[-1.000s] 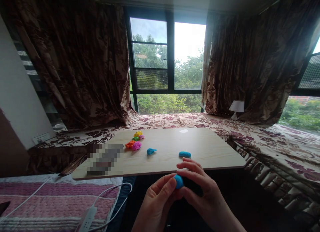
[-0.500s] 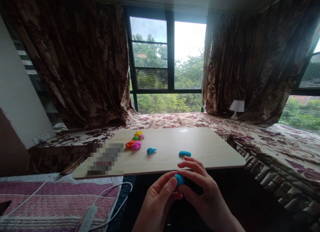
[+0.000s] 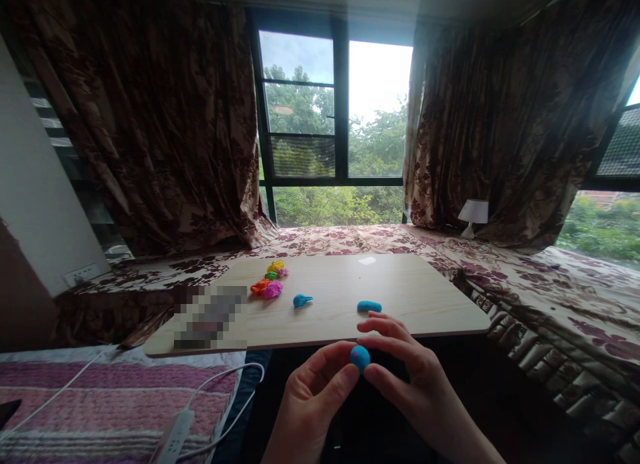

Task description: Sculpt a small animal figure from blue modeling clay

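Note:
A blue ball of modelling clay point(image 3: 360, 359) with a small pink spot is pinched between both hands, just in front of the table's near edge. My left hand point(image 3: 320, 391) grips it from the left with thumb and fingers. From the right, my right hand point(image 3: 413, 371) holds it between thumb and index finger, its other fingers spread above. A blue clay roll point(image 3: 369, 307) lies on the table just beyond my right fingertips. Further left rests a blue clay lump with a pointed end point(image 3: 302, 301).
Clay lumps in orange point(image 3: 260, 287), magenta point(image 3: 273, 289), green point(image 3: 271, 275) and yellow point(image 3: 275, 266) cluster on the left of the pale table point(image 3: 425, 291). A blurred-out object point(image 3: 213, 317) lies near its left edge. A power strip point(image 3: 173, 437) sits on the bed; a lamp point(image 3: 473, 214) stands behind.
The blue ball has turned between my fingers, and its pink spot now shows. My thumbs have shifted underneath it, and my hands have opened slightly apart around it.

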Demonstrator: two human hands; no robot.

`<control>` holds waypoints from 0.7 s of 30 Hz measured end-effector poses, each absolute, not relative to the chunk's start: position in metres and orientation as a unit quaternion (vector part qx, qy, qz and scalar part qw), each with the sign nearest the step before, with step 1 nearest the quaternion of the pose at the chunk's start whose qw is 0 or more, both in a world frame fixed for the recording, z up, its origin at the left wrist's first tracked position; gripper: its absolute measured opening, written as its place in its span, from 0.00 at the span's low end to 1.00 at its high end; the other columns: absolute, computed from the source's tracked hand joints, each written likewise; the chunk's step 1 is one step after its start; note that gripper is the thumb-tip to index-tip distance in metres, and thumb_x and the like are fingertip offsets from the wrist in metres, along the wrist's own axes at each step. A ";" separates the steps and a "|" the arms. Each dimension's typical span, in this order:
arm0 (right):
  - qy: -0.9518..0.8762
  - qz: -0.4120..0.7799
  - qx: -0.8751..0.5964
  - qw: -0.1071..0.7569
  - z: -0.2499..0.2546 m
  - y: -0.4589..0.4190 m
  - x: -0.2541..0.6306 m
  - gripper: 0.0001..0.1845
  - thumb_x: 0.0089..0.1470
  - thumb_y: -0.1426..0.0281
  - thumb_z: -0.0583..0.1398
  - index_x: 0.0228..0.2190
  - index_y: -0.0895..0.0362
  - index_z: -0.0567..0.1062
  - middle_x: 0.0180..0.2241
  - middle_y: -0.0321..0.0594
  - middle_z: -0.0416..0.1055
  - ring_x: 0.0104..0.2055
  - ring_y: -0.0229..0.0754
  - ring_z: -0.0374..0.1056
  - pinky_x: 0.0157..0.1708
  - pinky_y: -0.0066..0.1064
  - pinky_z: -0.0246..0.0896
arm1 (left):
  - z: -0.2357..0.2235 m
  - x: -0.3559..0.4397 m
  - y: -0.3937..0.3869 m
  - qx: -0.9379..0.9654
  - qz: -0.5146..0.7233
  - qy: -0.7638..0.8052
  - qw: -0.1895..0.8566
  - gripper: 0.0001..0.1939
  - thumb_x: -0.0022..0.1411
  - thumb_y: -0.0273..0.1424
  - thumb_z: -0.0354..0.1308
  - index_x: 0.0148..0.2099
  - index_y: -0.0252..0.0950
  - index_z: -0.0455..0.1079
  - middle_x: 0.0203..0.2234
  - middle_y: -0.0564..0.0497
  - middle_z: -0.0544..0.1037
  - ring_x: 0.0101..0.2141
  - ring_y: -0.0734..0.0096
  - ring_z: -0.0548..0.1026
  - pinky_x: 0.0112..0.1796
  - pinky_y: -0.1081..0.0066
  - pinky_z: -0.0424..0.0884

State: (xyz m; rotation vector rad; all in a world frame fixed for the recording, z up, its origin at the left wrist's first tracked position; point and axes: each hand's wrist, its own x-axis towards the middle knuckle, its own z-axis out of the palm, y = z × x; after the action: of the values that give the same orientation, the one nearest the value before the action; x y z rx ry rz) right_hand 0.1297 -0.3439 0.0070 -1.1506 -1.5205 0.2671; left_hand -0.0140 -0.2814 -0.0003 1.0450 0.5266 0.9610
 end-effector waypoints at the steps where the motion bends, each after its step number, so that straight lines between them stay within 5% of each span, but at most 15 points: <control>1: -0.648 0.120 -0.487 0.573 0.008 -0.344 0.130 0.15 0.52 0.70 0.62 0.43 0.47 0.74 0.49 0.37 0.68 0.59 0.46 0.55 0.59 0.43 0.50 | 0.000 -0.014 -0.282 0.477 0.438 0.240 0.723 0.15 0.46 0.33 0.67 0.38 0.36 0.75 0.32 0.49 0.81 0.37 0.69 0.76 0.41 0.76 0.68; 21: -0.623 0.027 -0.464 0.629 0.009 -0.339 0.118 0.08 0.52 0.76 0.61 0.31 0.51 0.77 0.35 0.38 0.70 0.48 0.45 0.62 0.52 0.43 0.57 | 0.000 -0.007 -0.290 0.479 0.476 0.226 0.702 0.14 0.45 0.32 0.68 0.37 0.36 0.73 0.31 0.51 0.80 0.34 0.73 0.75 0.37 0.79 0.69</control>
State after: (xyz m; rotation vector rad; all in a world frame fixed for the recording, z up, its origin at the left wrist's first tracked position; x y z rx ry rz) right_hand 0.1175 -0.3393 0.0095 -1.0631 -1.4283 0.0611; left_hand -0.0071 -0.2895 0.0001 1.0650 0.5028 1.0602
